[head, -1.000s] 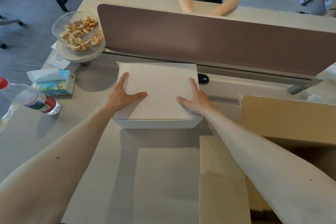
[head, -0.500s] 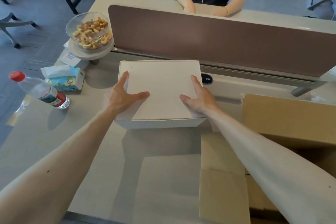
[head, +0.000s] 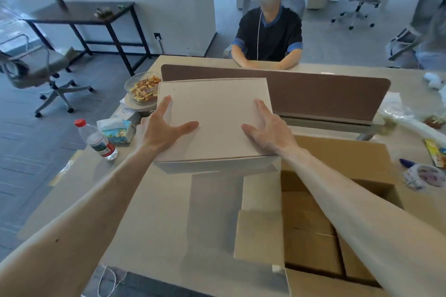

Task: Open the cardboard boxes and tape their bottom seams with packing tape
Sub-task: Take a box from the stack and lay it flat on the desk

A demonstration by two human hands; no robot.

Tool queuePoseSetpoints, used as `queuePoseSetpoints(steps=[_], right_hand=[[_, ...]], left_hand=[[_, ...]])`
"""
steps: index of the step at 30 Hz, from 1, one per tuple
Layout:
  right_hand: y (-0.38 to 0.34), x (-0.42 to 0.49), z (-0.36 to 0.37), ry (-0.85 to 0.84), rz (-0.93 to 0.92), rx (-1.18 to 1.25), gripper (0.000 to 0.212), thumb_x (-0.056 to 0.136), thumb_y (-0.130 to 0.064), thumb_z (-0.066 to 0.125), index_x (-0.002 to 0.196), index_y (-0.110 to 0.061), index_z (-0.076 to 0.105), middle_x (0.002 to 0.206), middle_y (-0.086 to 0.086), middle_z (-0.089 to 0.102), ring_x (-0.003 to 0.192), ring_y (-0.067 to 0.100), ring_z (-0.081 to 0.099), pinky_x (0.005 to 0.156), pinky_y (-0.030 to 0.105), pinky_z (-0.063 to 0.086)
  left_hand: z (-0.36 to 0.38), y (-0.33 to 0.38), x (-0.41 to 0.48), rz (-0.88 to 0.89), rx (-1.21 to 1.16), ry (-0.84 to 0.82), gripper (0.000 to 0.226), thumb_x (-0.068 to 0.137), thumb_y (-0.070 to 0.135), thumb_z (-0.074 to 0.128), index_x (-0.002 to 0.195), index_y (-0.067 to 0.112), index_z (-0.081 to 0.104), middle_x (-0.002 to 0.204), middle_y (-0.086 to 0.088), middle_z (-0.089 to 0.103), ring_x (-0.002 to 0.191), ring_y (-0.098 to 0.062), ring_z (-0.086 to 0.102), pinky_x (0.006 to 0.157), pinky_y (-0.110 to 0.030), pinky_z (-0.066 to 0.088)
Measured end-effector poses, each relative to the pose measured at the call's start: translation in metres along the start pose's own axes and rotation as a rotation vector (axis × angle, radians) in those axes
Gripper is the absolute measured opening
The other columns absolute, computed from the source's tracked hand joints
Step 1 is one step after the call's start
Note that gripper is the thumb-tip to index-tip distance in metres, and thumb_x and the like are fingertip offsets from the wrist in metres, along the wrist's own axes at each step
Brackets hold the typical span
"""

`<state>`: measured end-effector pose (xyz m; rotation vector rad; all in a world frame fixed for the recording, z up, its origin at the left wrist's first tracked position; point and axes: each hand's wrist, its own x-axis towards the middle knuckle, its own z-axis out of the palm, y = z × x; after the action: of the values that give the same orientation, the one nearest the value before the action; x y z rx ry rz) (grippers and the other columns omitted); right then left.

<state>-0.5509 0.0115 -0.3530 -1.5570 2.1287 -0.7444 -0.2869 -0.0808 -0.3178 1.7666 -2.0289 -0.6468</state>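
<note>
**White box held between two flat hands, over the desk**

The white box (head: 217,118) was closed, its broad top face up and tilted a little toward the camera. It sat in front of the brown divider panel (head: 325,94). Its far left corner covered part of the glass bowl of nuts (head: 142,88). A shadow lay on the desk (head: 149,212) under its near edge. Whether the box was touching the desk or raised off it could not be told for certain.

The left hand (head: 161,130) lay on the box's left edge, thumb splayed inward across the top and forefinger straight along the edge. The right hand (head: 268,128) mirrored it on the right edge. Neither hand was curled; the visible fingers were straight and pressed against the cardboard. The outer fingers of both hands were hidden past the box's sides.

To the right, an open cardboard carton (head: 337,152) stood with its flaps out, touching or just beside the white box's near right corner. Smaller brown boxes (head: 311,231) were packed inside it.

On the desk's left side a water bottle (head: 97,140) with a red cap stood just beside a tissue pack (head: 117,128). A person in a dark top (head: 268,36) sat across the divider, forearms on the desk.
</note>
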Motion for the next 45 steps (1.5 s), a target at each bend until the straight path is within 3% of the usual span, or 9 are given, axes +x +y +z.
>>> queuePoseSetpoints(steps=[3,11,21,25,32,39,45], right_hand=[[0.017,-0.038,-0.041,0.053,0.02,0.01,0.079,0.091,-0.059,0.052,0.153,-0.039,0.008,0.142,0.011,0.046,0.124,0.032,0.049,0.103,0.047,0.041],[0.086,-0.135,-0.128,0.157,0.07,-0.003,0.079,0.093,-0.056,0.053,0.155,-0.033,0.01,0.144,0.009,0.046,0.123,0.028,0.05,0.098,0.039,0.042],[0.166,-0.209,-0.178,0.175,0.218,-0.039,0.08,0.091,-0.056,0.053,0.155,-0.035,0.01,0.154,0.004,0.038,0.132,0.029,0.044,0.107,0.039,0.036],[0.191,-0.227,-0.182,0.147,0.27,-0.047,0.082,0.088,-0.062,0.052,0.155,-0.037,0.01,0.155,0.003,0.036,0.134,0.029,0.043,0.107,0.04,0.036],[0.214,-0.253,-0.176,0.107,0.312,-0.091,0.08,0.09,-0.06,0.052,0.155,-0.036,0.011,0.153,0.006,0.039,0.134,0.031,0.043,0.106,0.04,0.037],[0.218,-0.266,-0.172,0.064,0.309,-0.142,0.079,0.089,-0.061,0.052,0.155,-0.036,0.015,0.15,0.005,0.044,0.131,0.031,0.046,0.103,0.04,0.039],[0.21,-0.265,-0.161,0.051,0.271,-0.125,0.078,0.089,-0.059,0.053,0.154,-0.034,0.018,0.147,0.007,0.048,0.131,0.033,0.046,0.104,0.04,0.038]], left_hand=[[0.004,0.037,-0.036,0.059,-0.019,0.004,0.119,0.056,0.091,0.062,0.154,0.041,0.019,0.157,-0.004,0.038,0.14,-0.036,0.038,0.108,-0.056,0.038],[0.043,0.138,-0.125,0.188,-0.011,-0.02,0.103,0.073,0.074,0.068,0.156,0.038,0.019,0.152,-0.001,0.046,0.14,-0.033,0.036,0.107,-0.049,0.036],[0.11,0.199,-0.185,0.265,-0.014,-0.108,0.106,0.071,0.078,0.065,0.157,0.035,0.02,0.15,-0.002,0.048,0.138,-0.031,0.039,0.107,-0.048,0.038],[0.131,0.205,-0.202,0.271,-0.009,-0.136,0.109,0.067,0.084,0.062,0.156,0.036,0.022,0.146,-0.003,0.052,0.133,-0.029,0.047,0.104,-0.045,0.041],[0.156,0.208,-0.233,0.259,-0.067,-0.184,0.101,0.076,0.064,0.072,0.157,0.026,0.025,0.151,-0.003,0.046,0.139,-0.027,0.039,0.108,-0.041,0.035],[0.175,0.182,-0.24,0.188,-0.058,-0.225,0.109,0.066,0.081,0.067,0.155,0.033,0.028,0.145,-0.003,0.053,0.133,-0.027,0.047,0.101,-0.041,0.043],[0.172,0.165,-0.239,0.168,-0.023,-0.201,0.106,0.067,0.08,0.067,0.154,0.034,0.029,0.144,-0.001,0.055,0.127,-0.026,0.052,0.093,-0.038,0.045]])
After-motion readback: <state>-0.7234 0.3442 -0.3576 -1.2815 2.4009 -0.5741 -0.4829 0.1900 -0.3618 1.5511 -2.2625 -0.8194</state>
